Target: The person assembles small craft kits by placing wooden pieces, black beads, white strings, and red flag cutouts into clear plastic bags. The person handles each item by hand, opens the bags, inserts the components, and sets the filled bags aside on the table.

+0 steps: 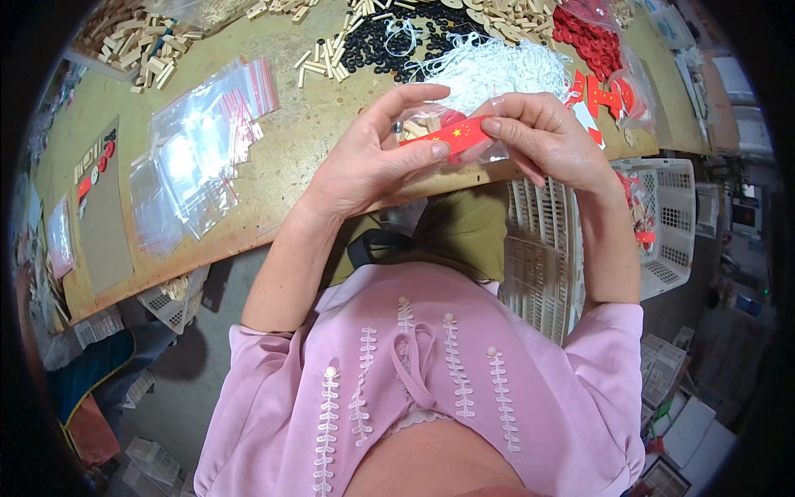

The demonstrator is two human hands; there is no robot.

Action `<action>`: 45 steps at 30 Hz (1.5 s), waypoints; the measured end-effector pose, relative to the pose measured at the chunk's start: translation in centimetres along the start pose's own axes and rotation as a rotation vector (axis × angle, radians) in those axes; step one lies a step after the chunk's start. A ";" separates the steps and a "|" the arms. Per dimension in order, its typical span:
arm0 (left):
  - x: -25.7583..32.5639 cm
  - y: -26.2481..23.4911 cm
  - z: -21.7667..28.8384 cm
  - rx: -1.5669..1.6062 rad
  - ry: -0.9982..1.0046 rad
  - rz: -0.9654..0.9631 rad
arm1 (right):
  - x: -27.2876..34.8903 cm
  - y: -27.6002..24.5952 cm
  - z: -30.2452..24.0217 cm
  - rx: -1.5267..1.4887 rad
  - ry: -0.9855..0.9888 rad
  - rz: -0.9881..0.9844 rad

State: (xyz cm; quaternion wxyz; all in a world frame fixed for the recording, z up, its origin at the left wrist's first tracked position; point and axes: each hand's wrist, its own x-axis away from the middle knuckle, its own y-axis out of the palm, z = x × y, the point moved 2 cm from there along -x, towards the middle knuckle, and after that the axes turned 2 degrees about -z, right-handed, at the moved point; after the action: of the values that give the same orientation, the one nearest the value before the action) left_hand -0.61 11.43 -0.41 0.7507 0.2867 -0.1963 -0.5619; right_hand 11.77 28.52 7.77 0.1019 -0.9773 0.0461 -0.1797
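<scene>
Just over the table's near edge, both hands hold a small clear plastic bag (418, 124) containing pale wooden pieces and something red. Across it lies a red strip with yellow stars (460, 135); I cannot tell whether the strip is inside the bag or on top of it. My left hand (360, 157) grips the bag from the left, thumb pressed on the strip's lower edge and index finger raised behind. With thumb and fingers closed, my right hand (546, 137) pinches the strip's right end together with the bag.
On the table are empty zip bags (195, 157), white strings (497, 70), black rings (373, 45), wooden sticks (327, 60), red pieces (588, 37) and a brown board with sample parts (108, 215). A white plastic basket (671, 224) holding filled bags stands below right.
</scene>
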 end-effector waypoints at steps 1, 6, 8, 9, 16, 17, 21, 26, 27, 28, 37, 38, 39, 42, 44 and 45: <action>0.0 -0.2 -0.2 0.021 -0.012 0.013 | 0.0 0.2 -0.1 -0.015 0.005 0.001; -0.1 -1.1 -0.9 0.100 0.058 0.068 | -0.1 0.2 -0.2 0.015 -0.006 0.198; -0.1 -1.0 -0.9 0.115 0.084 0.068 | -0.3 0.1 0.1 -0.026 -0.039 0.176; -0.1 -0.9 -0.9 0.119 0.098 0.067 | -0.4 0.1 0.4 -0.012 -0.068 0.191; 0.6 -0.6 -0.4 -0.081 -0.017 0.010 | 1.6 0.7 1.1 0.037 -0.186 0.323; 0.7 -0.4 -0.1 -0.149 0.009 0.011 | 2.0 0.8 1.3 0.001 -0.181 0.362; -0.3 -1.4 3.7 -0.600 0.042 0.114 | 3.3 0.9 1.0 0.350 -0.487 0.413; -7.3 -3.6 7.6 -1.352 0.284 0.198 | 3.1 1.4 1.3 0.519 -0.592 0.513; -8.6 -3.4 8.0 -1.456 0.222 0.243 | 3.0 1.5 1.5 0.520 -0.594 0.541; -10.5 -5.1 7.7 -1.526 0.242 0.274 | 2.9 1.6 1.4 0.523 -0.599 0.564; -15.3 -8.5 7.2 -1.011 0.079 0.291 | 4.0 1.6 2.6 0.430 -0.727 0.558; -15.2 -8.9 7.8 -0.806 0.017 0.311 | 4.1 1.5 2.7 0.404 -0.734 0.555; -15.1 -9.1 8.4 -0.808 0.011 0.301 | 4.1 1.5 2.8 0.378 -0.742 0.552; -14.5 -8.6 8.6 -1.202 0.095 0.308 | 3.6 1.6 2.8 0.392 -0.740 0.576; -14.9 -7.9 7.0 -1.500 0.084 0.339 | 3.3 1.8 2.9 0.386 -0.711 0.553; -14.8 -6.3 6.4 -1.632 0.035 0.326 | 3.2 1.8 3.0 0.387 -0.695 0.537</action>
State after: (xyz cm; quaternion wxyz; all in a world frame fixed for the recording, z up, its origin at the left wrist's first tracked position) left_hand -13.44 22.93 0.75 0.7977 -0.3709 0.2451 -0.4075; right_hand 15.74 26.88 5.72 0.3343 -0.8960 0.2260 0.1852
